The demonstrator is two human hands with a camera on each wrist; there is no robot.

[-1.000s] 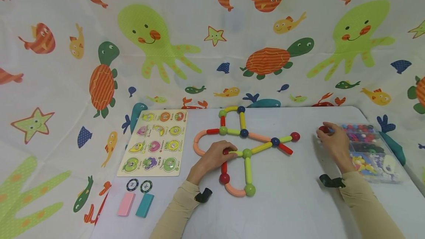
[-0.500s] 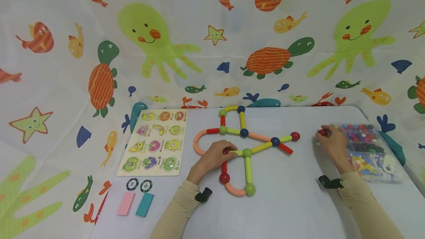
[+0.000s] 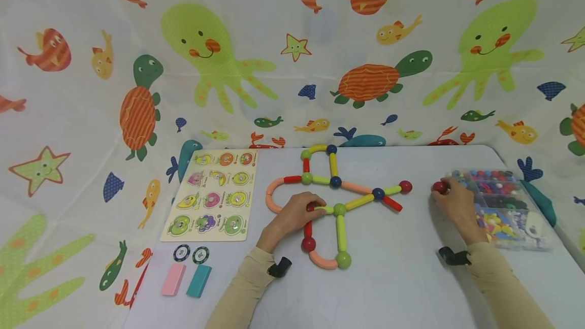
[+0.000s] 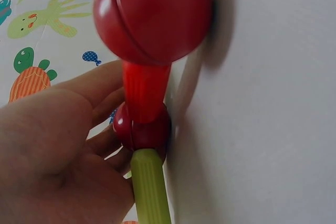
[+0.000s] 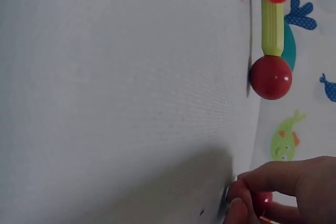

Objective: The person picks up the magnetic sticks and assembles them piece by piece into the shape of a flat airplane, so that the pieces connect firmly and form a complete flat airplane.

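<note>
In the head view a figure of magnetic rods and balls lies flat mid-table. My left hand (image 3: 292,216) holds a red ball (image 4: 143,127) in it; in the left wrist view the fingers curl behind that ball. A lime rod (image 4: 150,187) and a red rod (image 4: 146,92) join it, the red one leading to another red ball (image 4: 155,17). My right hand (image 3: 458,206) pinches a loose red ball (image 3: 440,187) at the left side of the bead box (image 3: 544,240). Far left of this hand, a red ball (image 5: 271,77) ends a lime rod.
The clear box has several compartments of beads. At left lie a fruit puzzle board (image 3: 250,194), two poker chips (image 3: 200,255), a pink block (image 3: 173,280) and a teal block (image 3: 198,282). A sea-animal curtain (image 3: 274,83) hangs behind the table.
My right hand has shifted slightly left and toward me with the red ball, uncovering more of the box's left edge. The left hand stays in place on the figure.
</note>
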